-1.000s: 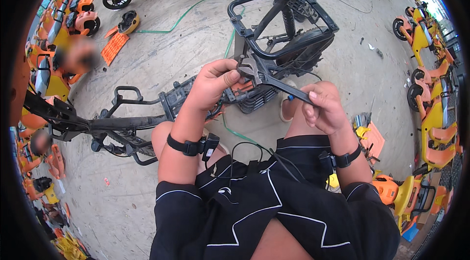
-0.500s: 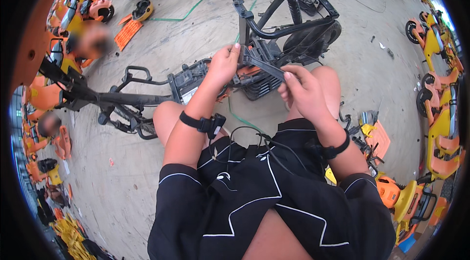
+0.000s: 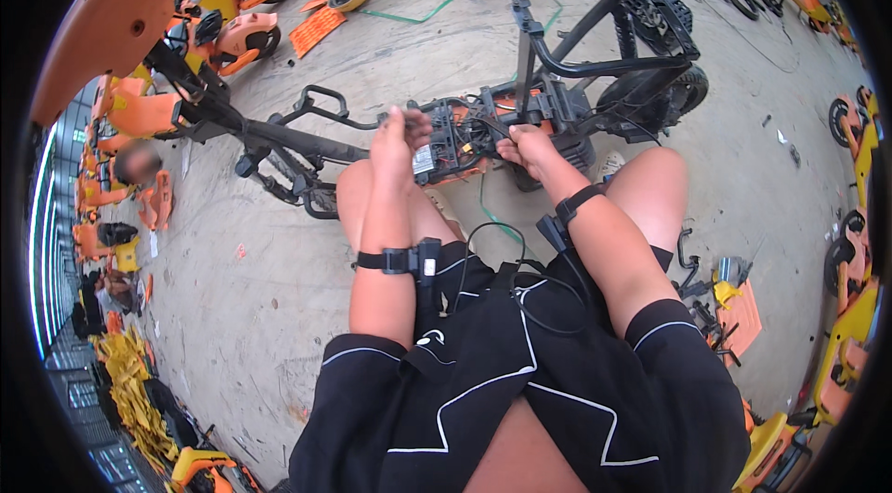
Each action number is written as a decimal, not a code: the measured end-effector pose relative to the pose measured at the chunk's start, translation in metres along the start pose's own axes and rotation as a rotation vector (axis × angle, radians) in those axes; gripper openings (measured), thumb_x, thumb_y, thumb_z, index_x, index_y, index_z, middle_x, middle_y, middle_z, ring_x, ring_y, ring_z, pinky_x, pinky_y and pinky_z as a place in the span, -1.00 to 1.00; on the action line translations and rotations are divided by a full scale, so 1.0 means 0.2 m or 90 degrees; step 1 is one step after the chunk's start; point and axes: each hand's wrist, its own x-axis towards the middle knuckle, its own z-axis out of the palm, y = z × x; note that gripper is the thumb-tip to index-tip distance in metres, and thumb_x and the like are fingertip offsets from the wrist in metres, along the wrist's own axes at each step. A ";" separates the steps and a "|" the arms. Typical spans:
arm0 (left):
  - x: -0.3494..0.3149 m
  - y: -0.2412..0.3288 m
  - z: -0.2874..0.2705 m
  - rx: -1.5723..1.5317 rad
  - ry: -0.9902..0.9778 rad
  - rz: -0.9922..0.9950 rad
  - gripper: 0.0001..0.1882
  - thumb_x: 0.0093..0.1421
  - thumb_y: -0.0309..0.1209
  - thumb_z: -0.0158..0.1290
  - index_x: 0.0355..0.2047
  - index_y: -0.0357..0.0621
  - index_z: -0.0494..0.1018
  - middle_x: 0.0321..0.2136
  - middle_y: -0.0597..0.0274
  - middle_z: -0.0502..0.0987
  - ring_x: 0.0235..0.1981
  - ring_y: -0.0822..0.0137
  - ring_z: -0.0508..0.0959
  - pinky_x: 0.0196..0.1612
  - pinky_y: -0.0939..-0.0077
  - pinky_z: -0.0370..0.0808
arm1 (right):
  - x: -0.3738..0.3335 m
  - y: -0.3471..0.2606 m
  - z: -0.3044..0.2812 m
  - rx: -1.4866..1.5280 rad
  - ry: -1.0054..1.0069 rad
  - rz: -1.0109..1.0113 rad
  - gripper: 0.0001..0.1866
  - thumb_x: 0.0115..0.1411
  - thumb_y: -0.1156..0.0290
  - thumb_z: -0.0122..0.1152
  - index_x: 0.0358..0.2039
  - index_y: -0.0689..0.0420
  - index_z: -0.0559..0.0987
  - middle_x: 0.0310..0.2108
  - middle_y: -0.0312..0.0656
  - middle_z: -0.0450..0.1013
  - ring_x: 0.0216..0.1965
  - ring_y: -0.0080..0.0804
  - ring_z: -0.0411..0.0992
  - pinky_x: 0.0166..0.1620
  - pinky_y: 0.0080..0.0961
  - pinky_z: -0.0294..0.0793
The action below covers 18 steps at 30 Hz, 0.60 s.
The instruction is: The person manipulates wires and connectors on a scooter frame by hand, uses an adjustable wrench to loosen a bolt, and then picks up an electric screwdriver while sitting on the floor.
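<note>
The left hand [image 3: 398, 142] is closed, pinching a thin wire just left of the wiring box [image 3: 448, 142] on the stripped black scooter frame [image 3: 557, 75]. The right hand [image 3: 526, 145], fingers curled, presses into the tangle of wires [image 3: 483, 126] right of that box. Both hands rest above the bare knees, the concrete floor [image 3: 260, 289] beneath.

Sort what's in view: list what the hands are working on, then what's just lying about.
In hand:
left hand
right hand
wiring box
black scooter frame

Lying about:
orange panel
green cable
orange shells
yellow parts
</note>
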 end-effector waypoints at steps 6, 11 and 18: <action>-0.09 -0.05 0.06 0.102 0.022 -0.019 -0.55 0.41 0.00 -0.06 -0.41 -0.14 0.41 -0.58 0.29 0.47 -0.58 0.44 0.43 -0.48 0.56 0.41 | 0.17 0.24 -0.13 -0.045 0.071 -0.045 -0.74 0.43 0.34 -0.02 -0.06 0.27 0.49 -0.37 -0.14 0.51 -0.48 -0.50 0.51 -0.46 -0.63 0.59; -0.14 -0.11 0.15 0.124 0.003 -0.010 -0.59 0.41 -0.05 -0.04 -0.43 -0.11 0.40 -0.60 0.33 0.44 -0.60 0.49 0.38 -0.49 0.61 0.36 | 0.25 0.23 -0.18 -0.100 0.207 0.015 -0.73 0.29 0.35 0.16 -0.17 0.34 0.54 -0.42 -0.18 0.48 -0.52 -0.49 0.48 -0.52 -0.62 0.58; -0.15 -0.10 0.20 0.216 -0.082 -0.086 -0.63 0.44 -0.14 -0.08 -0.40 -0.15 0.41 -0.56 0.35 0.44 -0.58 0.51 0.37 -0.48 0.57 0.34 | 0.31 0.21 -0.04 -0.337 0.503 -0.040 -0.66 0.19 0.33 0.21 -0.13 0.34 0.55 -0.35 -0.12 0.52 -0.38 -0.41 0.52 -0.41 -0.44 0.56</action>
